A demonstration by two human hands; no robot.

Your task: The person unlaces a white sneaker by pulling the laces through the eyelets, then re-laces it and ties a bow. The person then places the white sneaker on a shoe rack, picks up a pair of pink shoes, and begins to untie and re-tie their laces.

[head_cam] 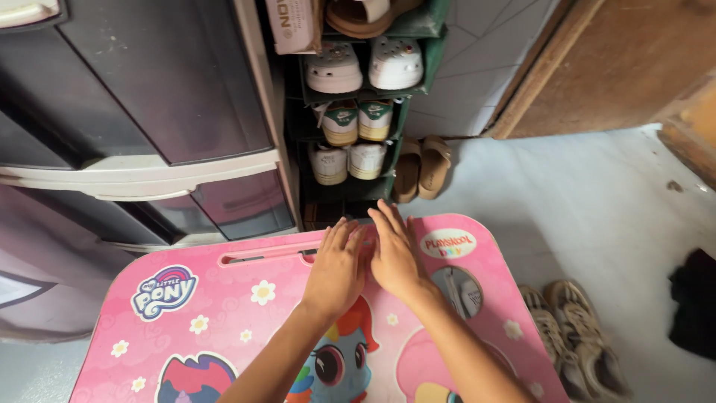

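1. The pink table [224, 313], a child's lap table with cartoon ponies and flowers, fills the lower frame. Its long axis runs left to right, and its far edge points at the shoe rack.
2. Both hands lie flat on its far middle, just short of the handle slot [261, 257] cut along the far edge.
3. The left hand [337, 269] has its grip open, palm down, fingers together and pointing away. It grasps nothing.
4. The right hand [394, 254] is the same, open and flat, touching the left hand along the forefinger side. Its fingertips reach a little farther, so it is slightly nearer the far edge.
5. The slot lies ahead and to the left of the hands; the left hand is nearer it.
6. Beyond the table stands a green shoe rack [418, 75] with three pairs of pale shoes in view on its shelves.
7. One pair of tan sandals [421, 168] leans beside the rack on the floor.
8. One pair of worn sneakers [574, 336] lies on the floor right of the table.
9. Grey plastic drawers [142, 119] stand at the left.
10. A dark cloth [693, 298] lies at the right edge.
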